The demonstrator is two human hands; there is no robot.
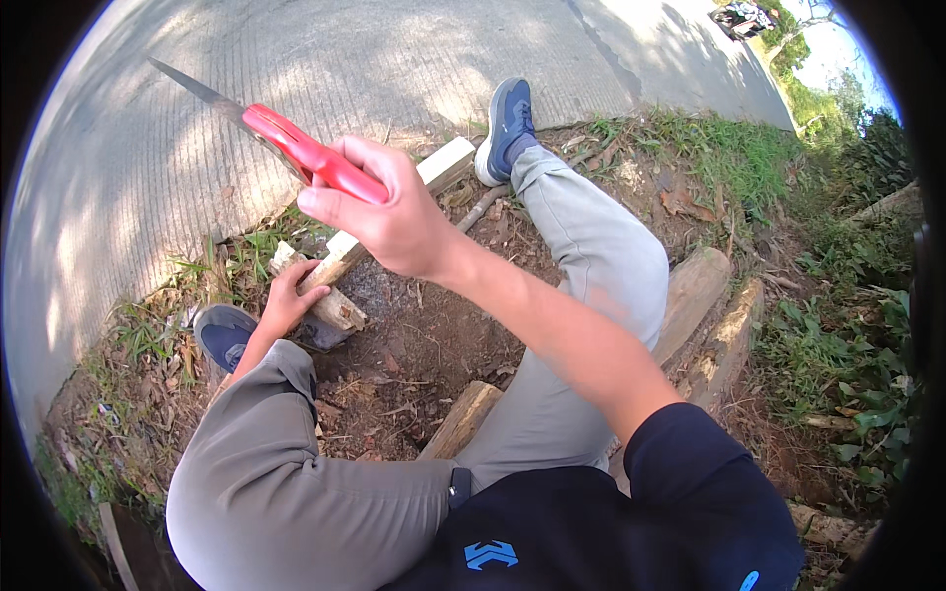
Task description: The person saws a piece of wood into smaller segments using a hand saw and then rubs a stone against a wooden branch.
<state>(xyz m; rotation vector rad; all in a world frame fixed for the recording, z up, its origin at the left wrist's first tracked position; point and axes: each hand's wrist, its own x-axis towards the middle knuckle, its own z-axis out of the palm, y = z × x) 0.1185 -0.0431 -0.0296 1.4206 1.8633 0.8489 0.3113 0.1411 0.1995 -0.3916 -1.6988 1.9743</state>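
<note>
Raised up in front, my right hand (389, 202) is closed around the red handle of a folding knife (330, 165). Its narrow blade sticks out to the upper left, over the pavement and apart from the wood. Lower down, my left hand (288, 300) grips the near end of a squared wooden stick (445, 165) with pale, freshly cut faces. That stick slants away to the upper right, toward my right shoe, and my right hand hides part of its middle. Beneath its near end is a short piece of log (337, 311), close to my left fingers.
My legs are spread around a patch of bare soil (394, 340), with a log (463, 419) between them. More logs (695, 295) lie right of my right leg. Ahead runs a concrete road (394, 59), with a motorcycle (741, 20) far off. Grass (734, 167) grows alongside.
</note>
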